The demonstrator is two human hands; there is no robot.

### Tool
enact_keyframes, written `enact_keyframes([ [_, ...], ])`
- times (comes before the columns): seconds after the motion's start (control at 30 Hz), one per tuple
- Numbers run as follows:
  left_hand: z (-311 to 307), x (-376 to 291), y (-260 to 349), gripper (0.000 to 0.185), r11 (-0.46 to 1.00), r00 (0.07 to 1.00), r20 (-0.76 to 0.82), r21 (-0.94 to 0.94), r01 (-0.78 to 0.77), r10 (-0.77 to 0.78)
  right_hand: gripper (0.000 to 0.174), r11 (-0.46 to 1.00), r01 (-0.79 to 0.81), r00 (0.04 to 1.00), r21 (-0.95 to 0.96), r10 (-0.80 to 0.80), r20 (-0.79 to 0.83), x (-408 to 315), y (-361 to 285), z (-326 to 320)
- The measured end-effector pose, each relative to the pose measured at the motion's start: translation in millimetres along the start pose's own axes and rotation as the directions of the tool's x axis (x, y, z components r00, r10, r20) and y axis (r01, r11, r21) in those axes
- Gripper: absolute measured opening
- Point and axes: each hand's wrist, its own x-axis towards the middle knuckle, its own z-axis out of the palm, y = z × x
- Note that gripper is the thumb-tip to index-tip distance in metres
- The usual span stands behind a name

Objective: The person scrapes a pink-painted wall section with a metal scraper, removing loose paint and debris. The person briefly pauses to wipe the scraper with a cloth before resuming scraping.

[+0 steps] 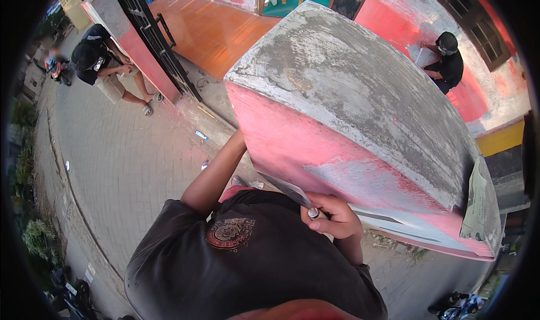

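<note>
In my right hand (335,216) is a knife (291,189) with a wide metal blade and a pale handle. Its blade points up and left, close to the front face of a low masonry wall (337,151). Pink paint covers much of that face, with pale grey patches where the paint is gone. The wall's broad concrete top (337,62) is bare, rough and stained. My left forearm (217,170) reaches past the wall's left edge, which hides the left hand.
At the left, a person (95,58) bends beside a pink pillar (147,62) and black metal gate (147,29). Another person (447,62) holds a thin tool at the pink house wall (388,20). Litter (201,135) lies on the paving (126,151). Motorcycles (71,290) stand along the road.
</note>
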Motion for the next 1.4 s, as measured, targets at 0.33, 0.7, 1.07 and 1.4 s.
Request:
enact_keyframes([
  [0.33, 16.3, -90.6, 106.7, 0.052, 0.753, 0.613, -0.460, 0.227, -0.618, 0.642, 0.050, 0.920, 0.167, 0.983, 0.354, -0.184, 0.014, -1.4, 18.9, 9.2],
  [0.7, 91.6, -106.7, 163.6, 0.022, -0.276, 0.082, 0.423, 0.713, -0.645, 0.902, 0.073, 0.867, 0.096, 0.978, 0.489, -0.175, 0.118, 3.7, -18.6, 22.9],
  [1.07, 77.1, -119.2, 197.3, 0.020, -0.198, 0.235, 0.510, 0.657, -0.727, 0.827, 0.068, 0.772, 0.007, 0.981, 0.635, -0.127, 0.144, 13.0, -28.6, 47.6],
  [1.4, 73.0, -123.5, 206.6, 0.017, -0.127, 0.341, 0.542, 0.651, -0.748, 0.768, 0.070, 0.733, -0.045, 0.947, 0.679, -0.184, 0.262, 21.8, -21.3, 40.5],
])
